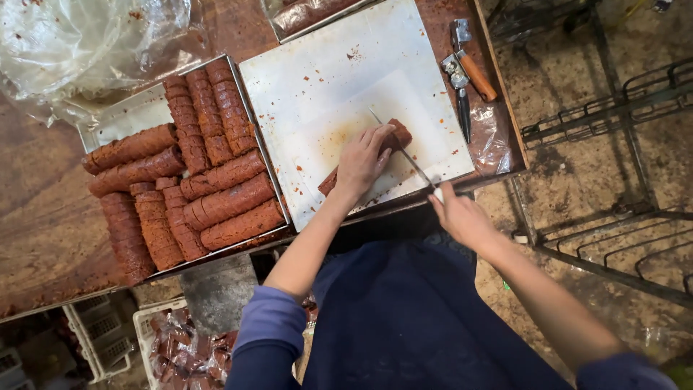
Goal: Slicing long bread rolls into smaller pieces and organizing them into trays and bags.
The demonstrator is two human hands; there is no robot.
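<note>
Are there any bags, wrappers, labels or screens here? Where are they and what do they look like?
Clear plastic sheet: top left of table, crumpled, see-through.
Clear bag: top edge, flat, holding reddish-brown pieces.
Plastic wrap: table's right corner, crinkled, smeared red.
Wrapped pieces in white crate: floor, bottom left, shiny clear wrappers.
No labels, signs or screens show.

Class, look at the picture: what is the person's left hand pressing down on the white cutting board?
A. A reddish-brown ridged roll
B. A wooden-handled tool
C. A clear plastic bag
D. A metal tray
A: the left hand lies flat on a reddish-brown ridged roll on the white cutting board, while the right hand holds a knife across it.
</note>
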